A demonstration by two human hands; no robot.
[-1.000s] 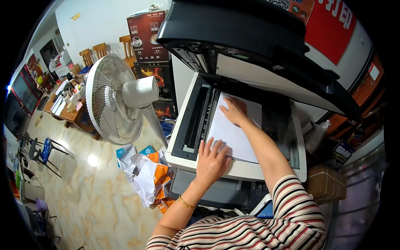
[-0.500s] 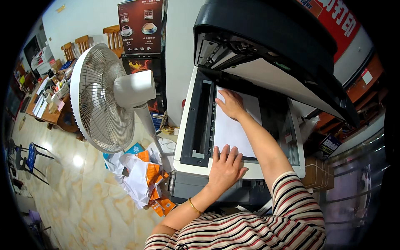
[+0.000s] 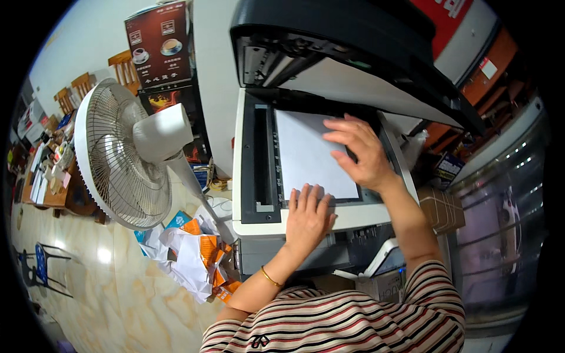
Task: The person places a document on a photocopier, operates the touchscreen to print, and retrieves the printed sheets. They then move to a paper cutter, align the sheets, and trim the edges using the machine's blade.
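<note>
Under the raised lid (image 3: 353, 53) of the copier (image 3: 253, 194), a white sheet (image 3: 309, 156) is pressed flat on the glass by both open-palmed grips, left hand (image 3: 306, 217) nearest, right hand (image 3: 359, 150) beyond, and is best squared against the ruler edge.

Tall dark-red poster (image 3: 160, 44) with cup pictures, upper left behind fan. Red sign (image 3: 450, 20) top right, white characters. Brown cardboard box (image 3: 442, 207) right of copier. Orange-white and blue packages (image 3: 200, 259) heaped on floor.
</note>
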